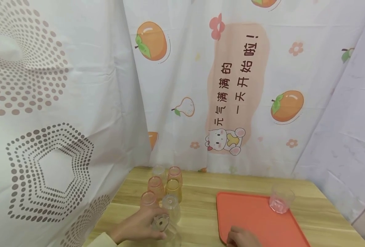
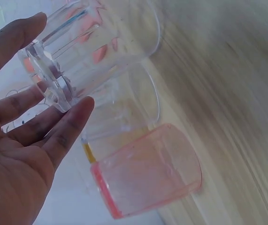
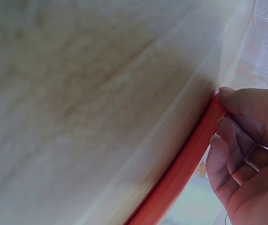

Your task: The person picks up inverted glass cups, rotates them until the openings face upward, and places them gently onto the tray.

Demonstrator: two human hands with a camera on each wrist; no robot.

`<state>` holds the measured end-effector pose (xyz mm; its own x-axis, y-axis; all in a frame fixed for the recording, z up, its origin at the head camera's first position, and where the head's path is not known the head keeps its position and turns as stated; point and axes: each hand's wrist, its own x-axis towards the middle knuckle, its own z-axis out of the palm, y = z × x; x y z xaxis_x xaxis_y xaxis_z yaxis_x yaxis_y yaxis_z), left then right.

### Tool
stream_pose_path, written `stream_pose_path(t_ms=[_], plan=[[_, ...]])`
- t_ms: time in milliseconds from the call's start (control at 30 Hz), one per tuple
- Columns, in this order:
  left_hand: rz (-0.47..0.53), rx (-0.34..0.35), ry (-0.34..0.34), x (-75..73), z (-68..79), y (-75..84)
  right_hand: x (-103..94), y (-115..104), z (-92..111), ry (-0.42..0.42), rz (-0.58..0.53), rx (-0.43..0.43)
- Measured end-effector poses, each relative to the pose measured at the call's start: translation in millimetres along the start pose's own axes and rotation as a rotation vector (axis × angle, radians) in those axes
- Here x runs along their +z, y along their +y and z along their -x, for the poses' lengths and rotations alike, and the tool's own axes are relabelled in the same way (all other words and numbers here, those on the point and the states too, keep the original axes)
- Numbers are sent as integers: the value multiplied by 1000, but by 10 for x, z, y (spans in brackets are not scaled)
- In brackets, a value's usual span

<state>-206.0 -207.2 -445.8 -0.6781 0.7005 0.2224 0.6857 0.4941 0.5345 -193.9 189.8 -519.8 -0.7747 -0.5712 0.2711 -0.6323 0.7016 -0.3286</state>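
My left hand point(image 1: 145, 222) holds a clear plastic cup point(image 1: 171, 235) by its thick base, which points up. The left wrist view shows the thumb and fingertips around the base of this clear cup point(image 2: 101, 47), its mouth toward the table. Beside it stand an upside-down pink cup point(image 2: 148, 173) and another clear cup point(image 2: 124, 105). At the near left corner of the red tray point(image 1: 250, 209), my right hand point(image 1: 242, 237) pinches the rim. In the right wrist view, thumb and curled fingers meet at the tray's edge point(image 3: 180, 173).
More upside-down cups stand in two rows at the table's left, including a yellow cup point(image 1: 173, 189), a clear cup point(image 1: 171, 207) and a pink cup point(image 1: 148, 199). A clear cup point(image 1: 280, 202) stands upright at the tray's far right corner. Printed curtains point(image 1: 182, 85) hang behind the table.
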Motion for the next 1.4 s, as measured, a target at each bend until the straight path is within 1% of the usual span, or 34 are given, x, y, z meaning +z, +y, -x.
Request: stream_pose_path(t_ms=[67,133,200,300,400,533,600,700,767,833,933,1067,1167,1300,1400], plan=[[-9,9,14,34,-20,-2,11,7,-2,7,14,-13],[-38,26,43,66,-44,-1,13,14,-8,14,29,-25],[-43,34,63,96,-70,8,2,12,-17,9,37,-27],[-48,24,80,146,-104,20,-22,3,-27,-7,32,-24],[-26,-1,90,195,-129,29,-39,-11,-31,-16,26,-16],[-47,-7,143,268,-181,22,-37,-8,-34,-13,21,-20],[-31,-5,157,307,-209,14,-30,1,-28,-3,21,-35],[12,-35,163,355,-237,13,-22,10,-23,10,14,-55],[50,-70,163,381,-253,16,-21,9,-23,14,8,-55],[55,-100,167,398,-275,30,-25,8,-25,16,6,-51],[48,-121,164,420,-312,51,-30,23,-24,8,-10,-47],[36,-128,151,448,-362,83,-32,73,-23,-22,-47,-53],[35,-121,152,483,-403,96,-37,106,-17,-39,-60,-60],[74,-113,158,532,-448,108,-43,125,-4,-34,-75,-65],[102,-109,166,550,-485,123,-57,114,-7,-39,-129,-30]])
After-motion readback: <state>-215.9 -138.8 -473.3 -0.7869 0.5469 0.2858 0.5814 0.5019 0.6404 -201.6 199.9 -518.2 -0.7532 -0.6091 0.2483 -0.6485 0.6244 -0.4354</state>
